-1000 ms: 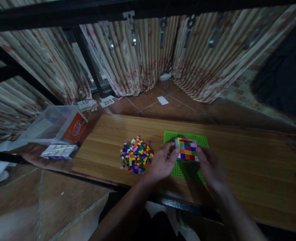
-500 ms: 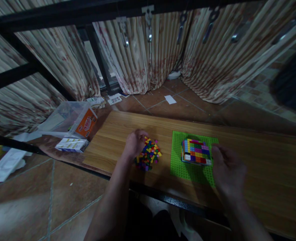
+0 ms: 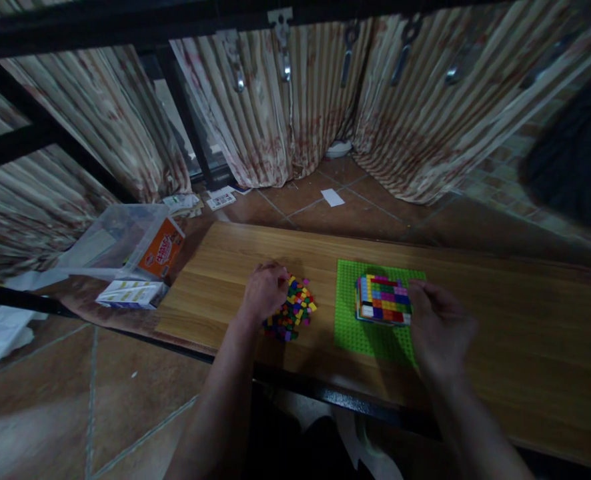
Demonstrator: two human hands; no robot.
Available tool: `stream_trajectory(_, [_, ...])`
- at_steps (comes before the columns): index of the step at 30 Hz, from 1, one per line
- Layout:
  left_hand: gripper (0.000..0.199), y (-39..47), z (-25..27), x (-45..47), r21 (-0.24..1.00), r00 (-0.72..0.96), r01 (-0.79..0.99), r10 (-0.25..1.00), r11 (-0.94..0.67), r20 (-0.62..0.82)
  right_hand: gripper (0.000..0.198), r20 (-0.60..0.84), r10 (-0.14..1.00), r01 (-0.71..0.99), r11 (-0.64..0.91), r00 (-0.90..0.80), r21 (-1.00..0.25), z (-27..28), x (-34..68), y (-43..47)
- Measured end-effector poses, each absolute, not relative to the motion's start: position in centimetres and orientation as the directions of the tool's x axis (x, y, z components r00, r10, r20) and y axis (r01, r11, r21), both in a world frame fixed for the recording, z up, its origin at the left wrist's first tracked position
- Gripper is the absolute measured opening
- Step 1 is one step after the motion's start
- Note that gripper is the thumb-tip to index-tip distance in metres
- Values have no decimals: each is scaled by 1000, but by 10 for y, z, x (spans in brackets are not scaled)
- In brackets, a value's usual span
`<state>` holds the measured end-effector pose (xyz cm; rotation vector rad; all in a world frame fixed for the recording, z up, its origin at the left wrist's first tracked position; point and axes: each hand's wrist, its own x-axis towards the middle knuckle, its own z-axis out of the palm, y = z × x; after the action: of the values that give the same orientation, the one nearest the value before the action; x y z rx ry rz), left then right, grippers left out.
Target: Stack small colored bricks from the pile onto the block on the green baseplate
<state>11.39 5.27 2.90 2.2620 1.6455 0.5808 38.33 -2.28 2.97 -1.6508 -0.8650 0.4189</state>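
Note:
A green baseplate (image 3: 365, 337) lies on the wooden board (image 3: 500, 313). On it stands a block built of many-coloured small bricks (image 3: 383, 300). My right hand (image 3: 438, 327) rests against the block's right side, fingers curled at its edge. Left of the plate lies a heap of loose coloured bricks (image 3: 295, 310). My left hand (image 3: 265, 290) sits on the heap's left part with its fingers bent down into the bricks; whether it grips one is hidden.
A clear plastic tub (image 3: 118, 243) with an orange box (image 3: 161, 248) stands off the board's left end, a white carton (image 3: 131, 293) in front of it. Striped curtains (image 3: 295, 100) hang behind, and a black frame bar (image 3: 50, 130) crosses the upper left. Tiled floor lies below.
My left hand left the brick block and went to the loose heap, where it stays. My right hand let go of the block's front and now touches its right side.

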Motion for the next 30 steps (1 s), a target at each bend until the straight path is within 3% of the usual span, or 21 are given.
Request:
stream_trajectory(9, [18, 54, 32, 116, 436, 290, 831, 937, -346, 193, 28, 167, 677, 264, -42, 717, -964, 32, 385, -16])
stream_trajectory(14, [17, 50, 43, 121, 585, 148, 779, 973, -226, 178, 27, 190, 644, 261, -16, 741, -965, 36, 390, -12])
stream_trajectory(19, [19, 46, 48, 149, 734, 210, 626, 964, -263, 165, 23, 168, 628, 220, -5, 760, -975, 43, 395, -7])
stream_trajectory(25, [17, 37, 49, 186, 803, 252, 484, 934, -349, 253, 21, 129, 682, 146, 33, 720, -989, 37, 406, -1])
stream_trajectory(30, [20, 31, 48, 207, 875, 270, 350, 931, -333, 246, 16, 276, 809, 252, 164, 518, -954, 45, 399, -8])
